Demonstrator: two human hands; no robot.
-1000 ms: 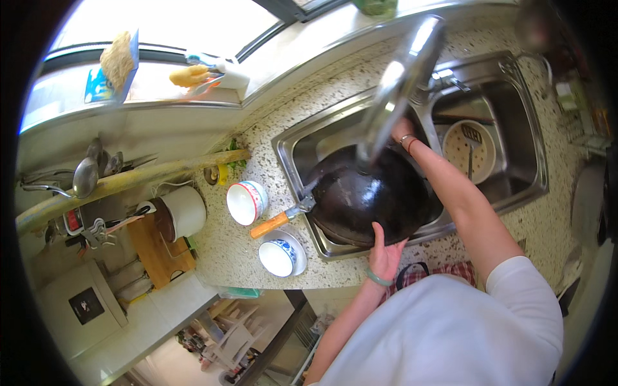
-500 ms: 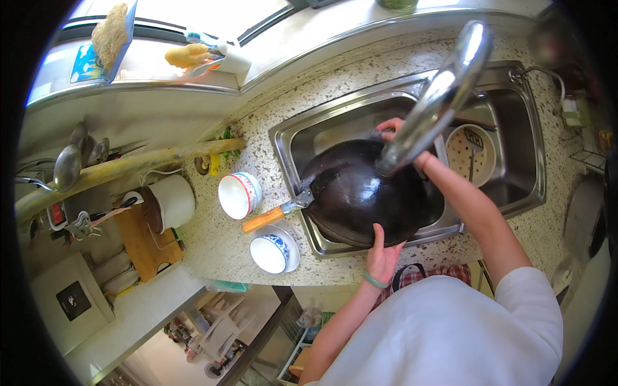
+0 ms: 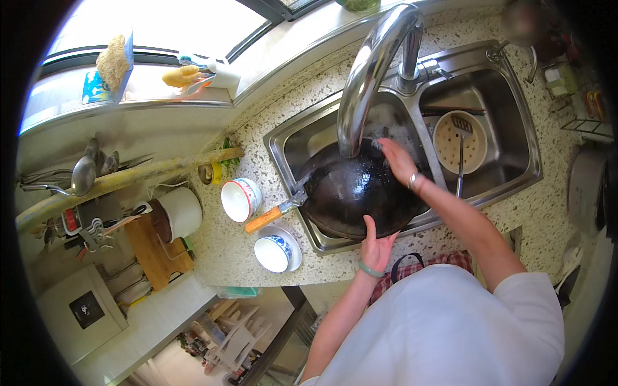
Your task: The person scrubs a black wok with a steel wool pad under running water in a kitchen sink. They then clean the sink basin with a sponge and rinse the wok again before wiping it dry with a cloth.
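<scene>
A black wok lies bottom up over the left basin, its wet underside shining. Its wooden handle sticks out to the left over the counter. My left hand grips the near rim, thumb up on the underside and fingers hidden below. On the wok's far right side, my right hand presses down with fingers close together. A small grey scrubber shows only partly under its fingertips. The curved chrome faucet hangs over the wok; no running water is visible.
Left of the sink stand a red-rimmed bowl and a blue-patterned bowl on a saucer. In the right basin are a cream colander and a slotted turner. Ladles hang at the left.
My right hand has moved from the wok's far edge toward me and lies flatter on its underside. My left hand keeps its hold on the rim. The view has shifted.
</scene>
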